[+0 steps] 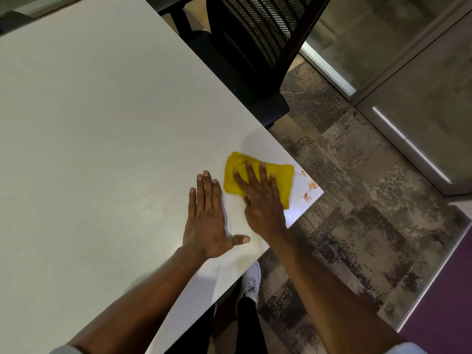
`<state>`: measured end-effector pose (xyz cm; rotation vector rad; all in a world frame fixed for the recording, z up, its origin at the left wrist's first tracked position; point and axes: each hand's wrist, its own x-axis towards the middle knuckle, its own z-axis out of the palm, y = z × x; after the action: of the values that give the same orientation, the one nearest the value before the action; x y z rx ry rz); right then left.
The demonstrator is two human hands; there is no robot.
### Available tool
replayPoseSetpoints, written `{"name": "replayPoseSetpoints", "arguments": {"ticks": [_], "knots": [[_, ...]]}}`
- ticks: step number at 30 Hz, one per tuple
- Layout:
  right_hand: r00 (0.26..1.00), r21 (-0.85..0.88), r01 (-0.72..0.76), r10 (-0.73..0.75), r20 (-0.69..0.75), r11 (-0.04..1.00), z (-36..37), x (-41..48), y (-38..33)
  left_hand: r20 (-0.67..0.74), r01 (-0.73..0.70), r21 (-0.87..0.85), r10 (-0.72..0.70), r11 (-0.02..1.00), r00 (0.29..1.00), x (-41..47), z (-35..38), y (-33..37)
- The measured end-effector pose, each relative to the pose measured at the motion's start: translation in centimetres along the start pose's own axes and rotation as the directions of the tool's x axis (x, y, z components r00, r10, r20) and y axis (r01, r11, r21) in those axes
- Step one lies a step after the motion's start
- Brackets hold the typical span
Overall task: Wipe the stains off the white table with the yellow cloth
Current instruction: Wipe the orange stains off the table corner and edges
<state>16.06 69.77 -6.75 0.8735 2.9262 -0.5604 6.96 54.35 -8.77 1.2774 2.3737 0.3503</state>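
White table (pixel 102 149), orange stains (pixel 309 190) at its corner, right hand (pixel 258 198) fingers spread flat on yellow cloth (pixel 279 180), mottled carpet (pixel 357 200)

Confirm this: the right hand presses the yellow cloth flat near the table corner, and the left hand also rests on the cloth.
Not quite. In the head view the left hand lies flat on the bare white table, beside the yellow cloth, not on it. The right hand does press the cloth near the corner.

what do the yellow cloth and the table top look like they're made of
Yellow cloth: soft woven or microfibre fabric, matte, judging by its folds and fuzzy edges under the right hand. White table: probably laminate or a coated board, smooth with a slight sheen; faint reflections show beside the left hand.
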Motion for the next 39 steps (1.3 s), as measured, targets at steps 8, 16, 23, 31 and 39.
{"name": "replayPoseSetpoints", "arguments": {"ticks": [8,16,23,31,39], "knots": [[0.984,-0.012,-0.175,0.174,-0.033,0.985,-1.9,0.6,4.0,0.107,-0.015,0.022,0.012,1.000,0.994,3.1,-1.6,0.4],[0.999,-0.035,-0.008,0.007,-0.038,0.999,-0.5,0.0,1.0,0.128,-0.037,0.020,0.035,0.999,0.991,3.5,-1.8,0.5],[0.990,-0.032,-0.137,0.136,-0.044,0.990,-2.2,3.3,4.9,0.152,-0.019,0.036,0.013,0.999,0.988,3.5,-1.7,0.3],[0.999,-0.097,0.046,-0.047,-0.010,0.994,-1.5,1.0,2.7,0.131,0.027,0.016,-0.028,1.000,0.991,3.6,-1.9,2.0],[0.988,-0.047,-0.153,0.153,-0.017,0.987,-3.8,6.3,5.7,0.173,0.055,0.026,-0.058,0.998,0.983,3.8,-1.9,2.8]]}}
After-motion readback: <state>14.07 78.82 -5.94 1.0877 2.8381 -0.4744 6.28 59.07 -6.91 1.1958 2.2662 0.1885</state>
